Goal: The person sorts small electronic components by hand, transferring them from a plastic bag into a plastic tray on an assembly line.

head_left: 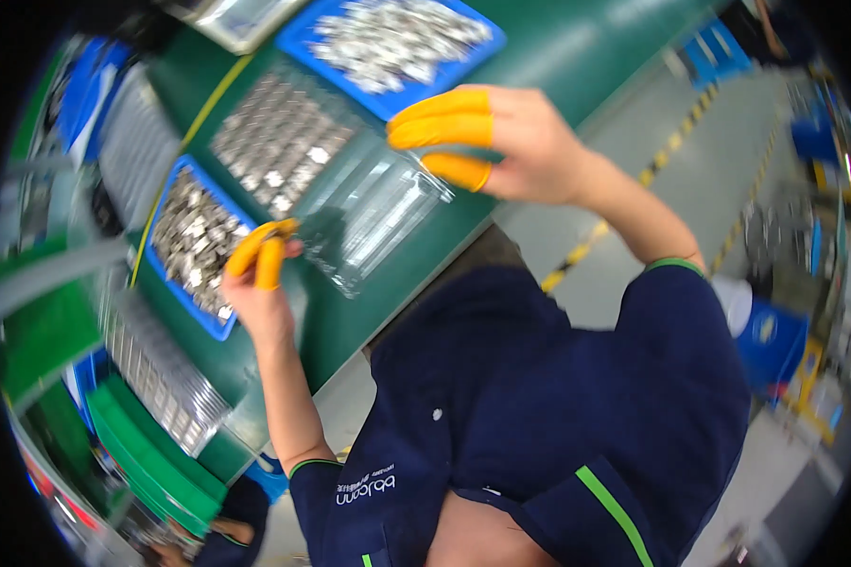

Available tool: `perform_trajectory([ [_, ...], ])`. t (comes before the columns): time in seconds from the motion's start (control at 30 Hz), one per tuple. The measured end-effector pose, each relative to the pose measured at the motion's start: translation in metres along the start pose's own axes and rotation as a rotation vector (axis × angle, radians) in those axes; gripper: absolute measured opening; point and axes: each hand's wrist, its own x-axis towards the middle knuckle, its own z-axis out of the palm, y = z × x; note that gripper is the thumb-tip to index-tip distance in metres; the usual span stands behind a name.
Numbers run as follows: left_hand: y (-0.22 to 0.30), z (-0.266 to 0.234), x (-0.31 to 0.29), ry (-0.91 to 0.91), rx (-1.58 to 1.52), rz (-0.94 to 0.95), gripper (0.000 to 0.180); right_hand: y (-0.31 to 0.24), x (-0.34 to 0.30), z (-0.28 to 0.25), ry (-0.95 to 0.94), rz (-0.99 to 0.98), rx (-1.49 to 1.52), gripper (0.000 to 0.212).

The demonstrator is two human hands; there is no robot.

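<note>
A clear plastic blister tray (pixel 373 227) with long ridges lies at the near side of the green table. My left hand (pixel 260 274), in orange finger cots, pinches at its left end, beside a blue tray (pixel 219 326) of small loose metal parts (pixel 194 231). Orange cots also cover the fingers of my right hand (pixel 511 142), whose thumb and fingers close around the clear tray's right end. Just beyond lie rows of small metal parts (pixel 279 137) in clear plastic. The exact contact at both fingertips is blurred.
Another blue tray (pixel 487 42) of silvery metal parts (pixel 397 42) stands at the far side of the green table (pixel 577 57). Stacked clear trays (pixel 137 142) sit to the left, past a yellow line (pixel 208 104). Another person's sleeve (pixel 241 524) shows at lower left.
</note>
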Motion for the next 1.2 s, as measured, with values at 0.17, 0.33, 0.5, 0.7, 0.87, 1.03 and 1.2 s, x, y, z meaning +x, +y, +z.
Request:
perform_trajectory([
  [0.17,-0.017,-0.015,-0.011,0.029,-0.069,0.082,0.020,-0.036,-0.140,-0.034,-0.116,0.893,-0.087,0.017],
  [0.33,-0.006,0.000,-0.021,-0.037,0.002,0.155,0.018,-0.093,-0.443,0.058,-1.243,1.597,0.013,0.041],
  [0.5,-0.004,0.003,-0.034,-0.046,0.093,0.218,0.019,-0.201,-0.442,0.125,-0.149,2.128,1.695,0.068],
  [0.7,-0.007,0.012,-0.046,-0.054,0.143,0.218,0.022,-0.192,-0.387,0.109,-0.010,2.348,1.204,0.060],
  [0.87,-0.007,0.003,-0.065,0.031,0.148,0.147,0.023,-0.190,-0.353,0.112,0.380,2.488,0.717,0.070],
  [1.03,-0.005,0.004,-0.086,0.193,0.076,-0.004,0.024,-0.175,-0.365,0.096,0.338,2.198,0.430,0.073],
  [1.2,-0.004,-0.002,-0.099,0.217,0.136,-0.070,0.025,-0.130,-0.316,0.043,0.070,2.056,0.159,0.071],
])
